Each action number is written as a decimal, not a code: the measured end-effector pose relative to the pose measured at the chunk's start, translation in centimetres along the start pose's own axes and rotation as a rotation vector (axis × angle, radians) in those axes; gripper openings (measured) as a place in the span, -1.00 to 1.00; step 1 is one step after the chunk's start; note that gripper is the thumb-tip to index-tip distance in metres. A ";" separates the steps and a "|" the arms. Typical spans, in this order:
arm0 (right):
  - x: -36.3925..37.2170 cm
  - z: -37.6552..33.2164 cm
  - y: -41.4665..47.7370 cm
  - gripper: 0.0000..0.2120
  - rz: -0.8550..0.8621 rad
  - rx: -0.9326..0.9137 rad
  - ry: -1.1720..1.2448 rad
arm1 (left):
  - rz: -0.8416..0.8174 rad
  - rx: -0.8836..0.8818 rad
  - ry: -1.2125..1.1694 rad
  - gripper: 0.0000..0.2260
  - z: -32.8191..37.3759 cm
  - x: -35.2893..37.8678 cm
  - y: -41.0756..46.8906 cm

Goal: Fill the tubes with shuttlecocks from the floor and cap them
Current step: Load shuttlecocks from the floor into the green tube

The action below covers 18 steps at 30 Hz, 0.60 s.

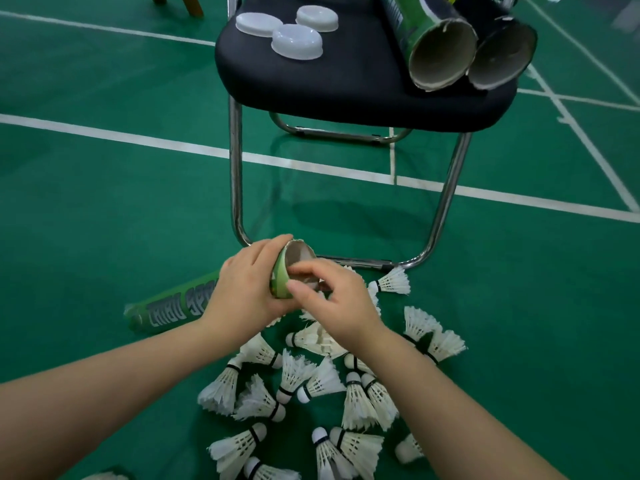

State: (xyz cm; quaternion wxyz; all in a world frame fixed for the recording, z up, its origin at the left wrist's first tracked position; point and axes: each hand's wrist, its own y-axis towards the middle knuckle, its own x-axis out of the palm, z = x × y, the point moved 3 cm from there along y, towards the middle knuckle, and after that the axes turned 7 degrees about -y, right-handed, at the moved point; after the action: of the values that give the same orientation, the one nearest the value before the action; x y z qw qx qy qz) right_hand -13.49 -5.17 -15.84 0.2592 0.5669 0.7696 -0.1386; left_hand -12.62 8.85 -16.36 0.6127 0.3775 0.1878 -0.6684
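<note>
A green shuttlecock tube (166, 306) lies low over the floor, its open mouth turned up toward the chair. My left hand (242, 289) grips the tube just below the rim. My right hand (332, 299) is at the mouth with its fingers curled at the opening; whatever it holds is hidden. Several white feather shuttlecocks (294, 379) lie scattered on the green floor beneath my arms. Three white caps (296, 41) sit on the chair seat beside two open tubes (440, 53).
The black chair seat (346, 88) stands on chrome legs (237, 174) directly beyond my hands. White court lines (138, 140) cross the green floor. One lone shuttlecock (391, 282) lies by the chair's front foot bar.
</note>
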 end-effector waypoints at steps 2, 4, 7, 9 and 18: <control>-0.7 1.0 -0.5 -0.79 0.075 0.001 0.044 | -0.025 -0.009 0.035 -0.24 0.0 0.5 0.2; -1.5 2.2 -0.8 -0.86 0.148 0.038 0.103 | -0.037 -0.020 0.056 -0.19 0.1 0.9 0.3; -2.5 4.4 -0.9 -0.90 0.242 0.106 0.095 | -0.027 -0.034 0.053 -0.18 0.4 1.2 0.5; -2.7 5.9 -0.8 -0.91 0.235 0.156 0.035 | -0.027 -0.044 0.050 -0.19 0.5 1.5 0.7; -1.1 13.5 -0.2 -0.68 0.002 0.512 -0.325 | -0.053 -0.058 0.053 -0.20 0.5 1.9 1.0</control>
State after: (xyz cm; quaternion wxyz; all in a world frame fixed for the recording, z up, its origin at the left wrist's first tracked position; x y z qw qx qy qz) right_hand -10.20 -12.95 -26.41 0.2277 0.5849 0.6574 -0.4169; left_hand -11.78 7.02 -17.18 0.6002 0.3720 0.2333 -0.6686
